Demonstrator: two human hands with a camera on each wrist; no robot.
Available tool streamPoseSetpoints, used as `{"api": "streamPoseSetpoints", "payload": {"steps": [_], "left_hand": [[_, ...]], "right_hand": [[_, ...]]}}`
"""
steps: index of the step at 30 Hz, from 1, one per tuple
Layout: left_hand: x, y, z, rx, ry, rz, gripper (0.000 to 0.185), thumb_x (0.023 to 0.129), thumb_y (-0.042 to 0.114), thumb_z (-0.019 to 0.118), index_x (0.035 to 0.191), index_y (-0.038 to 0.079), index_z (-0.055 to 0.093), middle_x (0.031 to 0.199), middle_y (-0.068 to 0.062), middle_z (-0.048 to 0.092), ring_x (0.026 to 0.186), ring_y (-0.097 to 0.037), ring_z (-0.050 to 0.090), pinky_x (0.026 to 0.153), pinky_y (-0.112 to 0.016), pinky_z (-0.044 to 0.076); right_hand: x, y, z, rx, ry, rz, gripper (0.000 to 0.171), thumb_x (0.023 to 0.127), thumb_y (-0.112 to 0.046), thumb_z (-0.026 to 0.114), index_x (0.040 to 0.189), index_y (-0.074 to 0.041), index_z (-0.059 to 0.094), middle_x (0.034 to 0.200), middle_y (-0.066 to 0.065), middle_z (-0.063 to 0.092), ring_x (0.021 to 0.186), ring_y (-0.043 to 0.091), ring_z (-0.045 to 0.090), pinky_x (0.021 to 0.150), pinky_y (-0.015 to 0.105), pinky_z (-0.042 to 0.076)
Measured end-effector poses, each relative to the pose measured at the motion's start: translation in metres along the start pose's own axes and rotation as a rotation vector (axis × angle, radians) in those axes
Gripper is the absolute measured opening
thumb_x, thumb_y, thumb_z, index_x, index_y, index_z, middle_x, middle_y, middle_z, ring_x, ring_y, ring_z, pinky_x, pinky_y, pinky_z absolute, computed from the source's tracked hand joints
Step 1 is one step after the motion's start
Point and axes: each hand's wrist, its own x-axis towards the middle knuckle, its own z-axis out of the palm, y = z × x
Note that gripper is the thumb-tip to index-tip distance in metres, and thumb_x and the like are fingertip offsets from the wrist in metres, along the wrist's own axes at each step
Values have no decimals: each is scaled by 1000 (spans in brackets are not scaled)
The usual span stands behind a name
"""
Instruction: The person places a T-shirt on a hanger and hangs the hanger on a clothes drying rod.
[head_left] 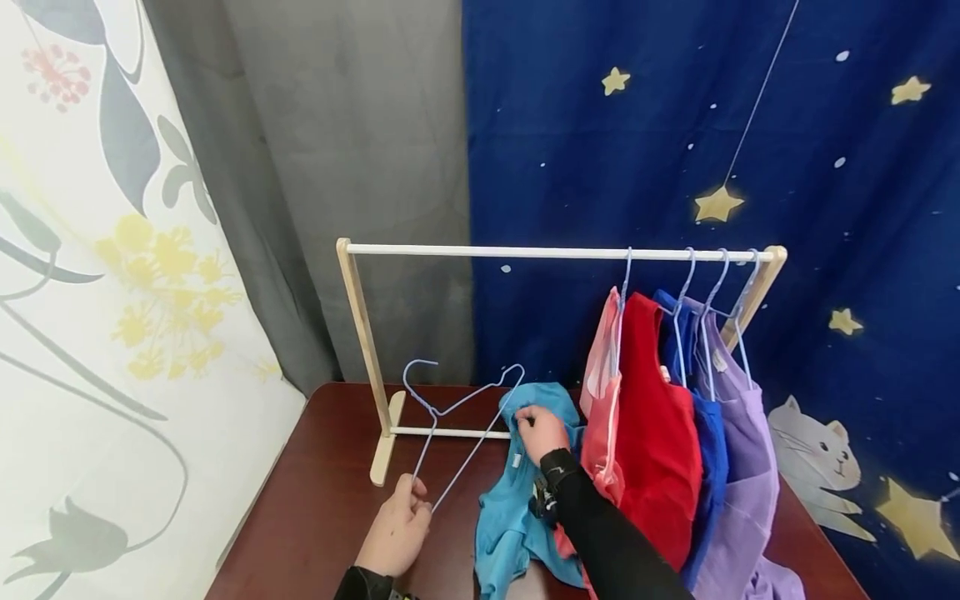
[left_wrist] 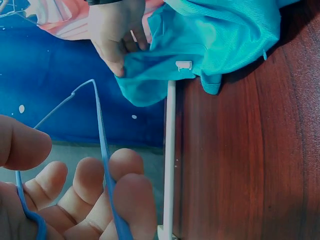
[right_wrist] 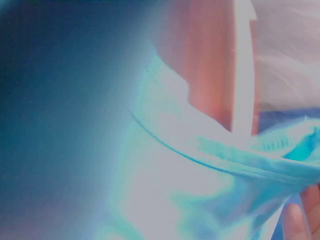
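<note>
My left hand (head_left: 397, 525) holds a light-blue wire hanger (head_left: 433, 412) by its lower part, the hook pointing up and away. In the left wrist view, the hanger's wire (left_wrist: 101, 135) passes between the thumb and fingers. A teal garment (head_left: 501, 525) with a small white label (left_wrist: 184, 65) lies partly on the table, its upper end raised. My right hand (head_left: 545, 433) pinches that upper edge. One shoulder end of the hanger is close to the raised cloth; contact cannot be told. Blurred teal fabric (right_wrist: 200, 165) fills much of the right wrist view.
A wooden rack with a white top rail (head_left: 480, 251) stands on the dark red-brown table (head_left: 300, 508). Pink (head_left: 603, 408), red (head_left: 660, 450), blue (head_left: 711, 442) and purple (head_left: 750, 467) garments hang at its right end. A low white bar (head_left: 450, 432) runs behind the hands; curtains hang behind.
</note>
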Motion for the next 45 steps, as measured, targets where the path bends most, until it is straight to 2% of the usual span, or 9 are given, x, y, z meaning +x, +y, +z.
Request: {"api": "streamPoseSetpoints", "payload": {"steps": [3,10,14,17,22,28,35,40,45], "left_hand": [[-5,0,-3,5,-3,15,16,96,2,53,109,6,46,74,1,58,61,-8,57,58,-27,45],[-9,2,-9,32,-70,20,14,99,6,54,110,8,47,76,3,58,62,-7,56,59,-28,44],[-10,3,-10,52,-98,20,14,99,10,56,110,9,48,75,4,56,61,-8,52,57,-28,42],[-10,3,-11,81,-111,27,14,98,12,58,109,10,50,73,6,54,59,-8,49,56,-28,40],[-8,2,-11,123,-121,67,12,97,13,60,105,12,51,70,8,52,57,-7,47,55,-28,40],[-4,7,-11,143,-125,83,11,97,13,61,103,13,52,70,6,50,56,-8,45,54,-29,38],[2,18,-6,206,-110,59,9,98,15,59,105,15,54,67,5,48,54,-11,43,53,-31,38],[5,23,2,243,-75,54,10,98,17,60,106,15,55,67,5,47,54,-11,44,52,-31,38],[8,25,8,280,-36,46,13,98,20,61,109,14,57,70,5,48,55,-11,46,53,-31,39]], "right_hand": [[8,0,-8,53,69,49,10,85,-6,69,95,-8,68,83,7,65,77,27,61,71,41,47],[23,5,-22,112,142,70,27,81,-4,57,108,-3,62,75,7,55,66,27,53,63,39,42],[29,7,-32,126,122,132,23,87,-7,53,105,0,66,81,12,63,74,29,58,69,40,45],[33,7,-41,153,105,224,22,93,-8,53,107,2,66,94,18,66,86,34,61,79,44,46],[36,8,-55,241,126,331,24,97,-7,49,111,6,64,109,26,63,98,40,57,88,46,42],[39,9,-63,332,117,386,28,101,-10,43,116,6,60,118,25,59,106,40,54,95,47,40],[43,3,-65,353,126,407,31,103,-15,42,121,4,59,120,22,58,107,38,54,96,46,39],[41,3,-57,342,143,361,30,101,-12,45,120,5,61,113,25,61,104,38,56,93,46,42],[39,1,-51,288,84,303,34,102,-15,47,129,2,60,110,22,61,101,36,57,91,45,43]]}}
